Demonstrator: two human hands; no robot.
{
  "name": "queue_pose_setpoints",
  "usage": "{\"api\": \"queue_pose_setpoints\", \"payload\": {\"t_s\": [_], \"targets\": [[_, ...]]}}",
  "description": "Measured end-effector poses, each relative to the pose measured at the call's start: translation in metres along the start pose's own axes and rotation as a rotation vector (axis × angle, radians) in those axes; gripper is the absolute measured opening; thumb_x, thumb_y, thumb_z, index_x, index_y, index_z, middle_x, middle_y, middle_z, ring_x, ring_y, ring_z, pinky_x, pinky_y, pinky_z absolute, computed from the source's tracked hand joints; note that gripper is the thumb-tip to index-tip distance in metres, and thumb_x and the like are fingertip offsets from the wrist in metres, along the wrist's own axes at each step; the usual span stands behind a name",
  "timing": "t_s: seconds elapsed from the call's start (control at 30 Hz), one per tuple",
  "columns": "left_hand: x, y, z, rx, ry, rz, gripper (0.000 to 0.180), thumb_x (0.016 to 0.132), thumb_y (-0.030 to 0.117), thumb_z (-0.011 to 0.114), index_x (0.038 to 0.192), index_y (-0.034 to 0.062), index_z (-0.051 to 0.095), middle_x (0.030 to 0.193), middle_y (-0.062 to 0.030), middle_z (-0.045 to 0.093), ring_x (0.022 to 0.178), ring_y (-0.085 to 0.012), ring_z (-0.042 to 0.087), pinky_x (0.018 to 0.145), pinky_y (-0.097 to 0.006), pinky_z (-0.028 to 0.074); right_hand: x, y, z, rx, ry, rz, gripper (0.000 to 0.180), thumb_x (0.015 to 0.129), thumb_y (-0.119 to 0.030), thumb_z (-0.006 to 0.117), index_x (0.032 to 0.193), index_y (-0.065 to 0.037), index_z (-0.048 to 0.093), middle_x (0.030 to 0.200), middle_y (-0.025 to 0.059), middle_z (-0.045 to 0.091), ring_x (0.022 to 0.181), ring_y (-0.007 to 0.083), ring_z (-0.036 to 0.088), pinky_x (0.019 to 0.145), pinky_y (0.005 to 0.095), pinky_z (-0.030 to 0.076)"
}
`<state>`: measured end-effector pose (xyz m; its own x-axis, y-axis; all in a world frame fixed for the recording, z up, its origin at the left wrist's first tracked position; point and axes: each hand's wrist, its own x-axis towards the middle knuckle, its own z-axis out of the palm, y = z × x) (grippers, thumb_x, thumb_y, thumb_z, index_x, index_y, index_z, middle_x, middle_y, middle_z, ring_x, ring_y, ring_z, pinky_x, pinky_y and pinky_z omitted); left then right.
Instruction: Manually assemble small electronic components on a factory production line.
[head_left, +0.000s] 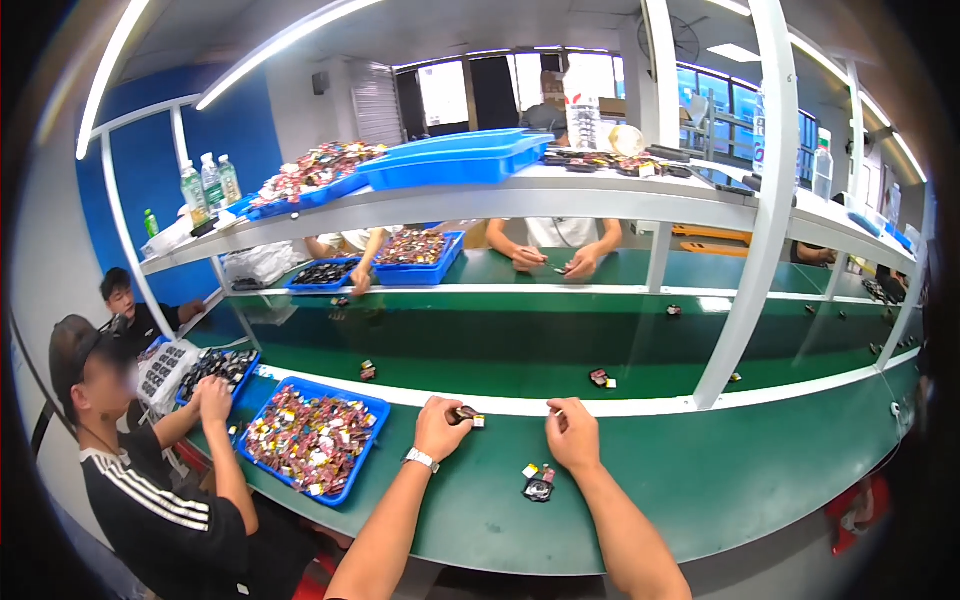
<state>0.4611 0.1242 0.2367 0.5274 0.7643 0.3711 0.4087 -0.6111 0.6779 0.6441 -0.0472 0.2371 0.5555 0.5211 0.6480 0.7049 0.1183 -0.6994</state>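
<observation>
The person's left hand (438, 432) was closed, thumb and fingers pinching one small dark part (467, 416) with a white tab, just above the near edge of the counter (690, 480). One silver watch (421, 459) circled that wrist. The right hand (573, 434) was half curled near the same edge; whether it had hold of anything could not be told.

Between the two forearms lay one small cluster of parts (538, 487), black with white and yellow tabs. Left of the left forearm sat one blue tray (378, 410) heaped with reddish tabbed pieces (308, 440), too many to count. Beyond it, one co-worker (150, 470) had two hands together beside a second tray, filled with black parts (215, 370).

On the green belt (480, 345) ahead, at least two tabbed pieces (602, 378) lay well apart. Three bottles (211, 184) stood grouped on the shelf (440, 207) above.
</observation>
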Motion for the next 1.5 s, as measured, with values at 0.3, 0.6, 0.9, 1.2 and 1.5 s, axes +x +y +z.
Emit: {"api": "queue_pose_setpoints", "payload": {"t_s": [0.3,0.6,0.9,1.2,1.5], "targets": [[-0.010,0.061,0.042,-0.381,0.017,0.369,0.036,0.070,-0.002,0.078,0.105,0.0001,0.067,0.103,-0.0104,0.056,0.087,-0.0189,0.065,0.074,-0.027,0.058,-0.003,-0.011,0.014,0.462,-0.200,0.477,0.028,0.091,-0.013,0.064,0.114,0.003,0.061,0.091,0.0123,0.068,0.075,0.0144,0.068,0.062,0.0271,0.057],[-0.016,0.047,0.045,-0.954,-0.327,0.088,0.033,0.083,-0.004,0.067,0.113,-0.0032,0.057,0.115,-0.0092,0.050,0.104,-0.0200,0.062,0.087,-0.033,0.058,-0.006,-0.001,0.019,0.367,-0.058,0.431,0.014,0.085,-0.005,0.066,0.096,0.003,0.066,0.089,0.0083,0.069,0.073,0.0102,0.066,0.065,0.0242,0.054],[-0.011,0.045,0.041,-1.167,-0.630,-0.281,0.033,0.097,0.004,0.050,0.130,0.0002,0.050,0.123,-0.0143,0.059,0.111,-0.0235,0.061,0.095,-0.043,0.053,-0.004,-0.017,0.010,0.058,-0.101,0.066,0.020,0.076,-0.004,0.071,0.095,-0.002,0.068,0.088,0.0092,0.066,0.075,0.0193,0.064,0.069,0.0292,0.053],[-0.010,0.034,0.049,-1.223,-0.585,-0.308,0.036,0.098,0.007,0.050,0.133,0.0040,0.043,0.125,-0.0150,0.059,0.115,-0.0238,0.059,0.098,-0.041,0.052,0.000,-0.018,0.007,-0.117,-0.325,-0.205,0.054,0.069,-0.011,0.080,0.119,-0.009,0.062,0.118,0.0068,0.058,0.108,0.0280,0.055,0.089,0.0381,0.050],[0.001,0.019,0.054,-0.516,-0.061,0.011,0.021,0.091,0.002,0.057,0.109,-0.0020,0.066,0.103,-0.0138,0.070,0.093,-0.0147,0.068,0.081,-0.027,0.053,0.049,0.058,0.020,-0.355,-0.123,0.031,0.045,0.069,-0.018,0.080,0.108,-0.004,0.065,0.110,0.0102,0.063,0.103,0.0311,0.056,0.091,0.0398,0.047]]}}
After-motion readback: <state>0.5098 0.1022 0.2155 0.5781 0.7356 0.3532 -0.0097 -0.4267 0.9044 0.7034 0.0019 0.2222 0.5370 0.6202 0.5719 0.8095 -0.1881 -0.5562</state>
